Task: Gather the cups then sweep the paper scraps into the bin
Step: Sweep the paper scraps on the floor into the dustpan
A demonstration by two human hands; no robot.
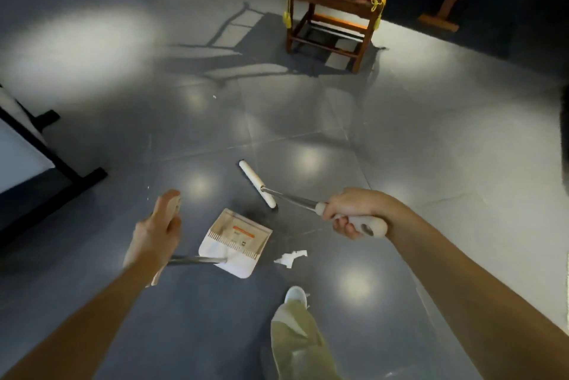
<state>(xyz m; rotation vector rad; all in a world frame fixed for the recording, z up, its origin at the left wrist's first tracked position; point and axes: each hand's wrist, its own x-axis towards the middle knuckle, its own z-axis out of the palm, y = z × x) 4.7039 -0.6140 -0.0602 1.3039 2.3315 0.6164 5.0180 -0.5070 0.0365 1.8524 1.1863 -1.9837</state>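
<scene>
My right hand (354, 215) grips the white handle of a broom; its metal shaft runs down-left to the white broom head (256, 183) on the grey floor. My left hand (157, 231) holds the top of the dustpan handle, whose metal rod leads to the white dustpan (235, 242) resting on the floor between my hands. A crumpled white paper scrap (291, 258) lies on the floor just right of the dustpan. A tiny white scrap (214, 97) lies farther off. No cups are in view.
A wooden chair (334, 7) with a red cushion stands ahead at the far right. A black-framed stand (61, 170) juts in from the left. My leg and white shoe (295, 295) are below the paper scrap. Glossy floor tiles stretch around.
</scene>
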